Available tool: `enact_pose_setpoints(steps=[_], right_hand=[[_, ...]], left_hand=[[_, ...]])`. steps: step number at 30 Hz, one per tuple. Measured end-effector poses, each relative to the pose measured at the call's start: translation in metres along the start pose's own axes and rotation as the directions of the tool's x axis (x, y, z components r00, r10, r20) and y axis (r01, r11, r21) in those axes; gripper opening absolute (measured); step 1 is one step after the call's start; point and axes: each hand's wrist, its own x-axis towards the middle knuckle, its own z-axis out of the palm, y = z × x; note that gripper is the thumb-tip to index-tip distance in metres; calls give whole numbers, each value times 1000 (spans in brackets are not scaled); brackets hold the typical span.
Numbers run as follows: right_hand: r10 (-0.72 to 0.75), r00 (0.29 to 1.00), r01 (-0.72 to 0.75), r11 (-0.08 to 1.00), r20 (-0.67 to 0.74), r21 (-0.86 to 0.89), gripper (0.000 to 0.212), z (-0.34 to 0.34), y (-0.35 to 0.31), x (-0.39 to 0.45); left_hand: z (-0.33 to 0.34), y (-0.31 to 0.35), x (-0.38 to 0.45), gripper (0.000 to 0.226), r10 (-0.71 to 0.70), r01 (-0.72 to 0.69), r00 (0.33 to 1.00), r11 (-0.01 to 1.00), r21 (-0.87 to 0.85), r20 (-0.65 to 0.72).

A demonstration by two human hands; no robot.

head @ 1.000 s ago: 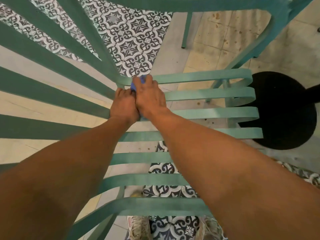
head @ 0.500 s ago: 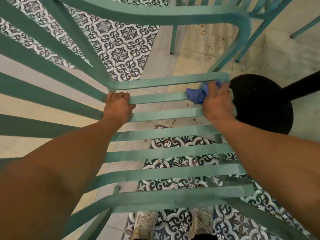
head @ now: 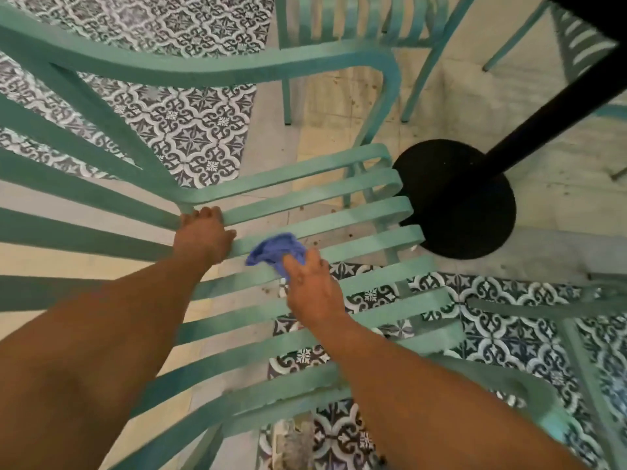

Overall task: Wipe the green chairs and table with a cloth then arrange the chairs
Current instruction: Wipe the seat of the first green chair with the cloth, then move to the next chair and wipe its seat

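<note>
From the head view I look straight down through the slatted seat of the green chair (head: 325,218) I am working on, with patterned floor tiles (head: 190,130) showing between the slats. My left hand (head: 203,237) grips a seat slat near the corner where seat meets backrest, fingers curled over its far edge, bracing the frame. My right hand (head: 314,286) pinches the blue cloth (head: 274,251) and presses it onto a slat around the middle of the seat, just beside the left hand; the cloth is bunched ahead of my fingertips. The cloth looks soft, thin and limp, so I judge it will fold and slip through the gaps unless I keep it balled under my fingers and drag it along each slat. The chair looks like moulded plastic or painted metal, I cannot tell which: stiff, smooth-faced, and probably light enough to skid on the tiles, hence the bracing hand. For arranging later, I would take it by the armrest (head: 237,67) or the backrest top, not a single slat. A second green chair (head: 339,22) stands beyond, and the black pedestal base (head: 454,198) of the surface sits just right of the seat.
</note>
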Motion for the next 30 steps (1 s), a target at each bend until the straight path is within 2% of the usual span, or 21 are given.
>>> enact_pose_setpoints(steps=[2,3,8,10,13,16,18,21,22,25,27,29,30], right_hand=[[211,977,-210,977,35,-23,53,-38,45,-12],[271,960,-271,963,73,-13,53,-58,58,-22],[362,925,-365,931,115,12,66,-152,69,-86],[359,930,-358,934,79,-26,68,-175,62,-115],[453,891,-452,891,20,-48,69,-217,52,-164],[538,840,-538,843,73,-26,70,-262,53,-217],[597,802,-597,801,17,32,68,-287,61,-257],[688,726,-684,724,-16,90,69,-310,83,-325],[718,696,-712,692,-9,121,71,-315,91,-350],[800,599,-790,588,16,175,75,-316,116,-430],[866,500,-842,479,25,250,71,-304,129,-508],[881,471,-851,438,52,288,69,-294,132,-532],[897,435,-867,394,79,306,71,-288,135,-555]], left_hand=[[-9,16,-25,55,-1,4,999,998,-60,37],[-16,27,-41,60,34,-31,997,998,-49,63],[-85,100,-127,69,290,-293,950,956,8,117],[-120,131,-159,71,373,-381,919,924,36,130],[-166,175,-201,78,492,-505,861,858,91,130],[-199,218,-244,80,614,-631,776,761,152,144],[-209,248,-276,81,695,-709,705,680,186,145],[-212,296,-331,109,789,-803,592,559,209,166],[-209,313,-353,110,809,-828,555,515,221,194],[-192,357,-421,105,852,-888,453,407,214,263],[-170,393,-487,85,867,-920,365,279,275,339],[-166,401,-506,73,851,-918,372,277,285,371],[-161,411,-525,72,847,-923,356,252,291,395]])
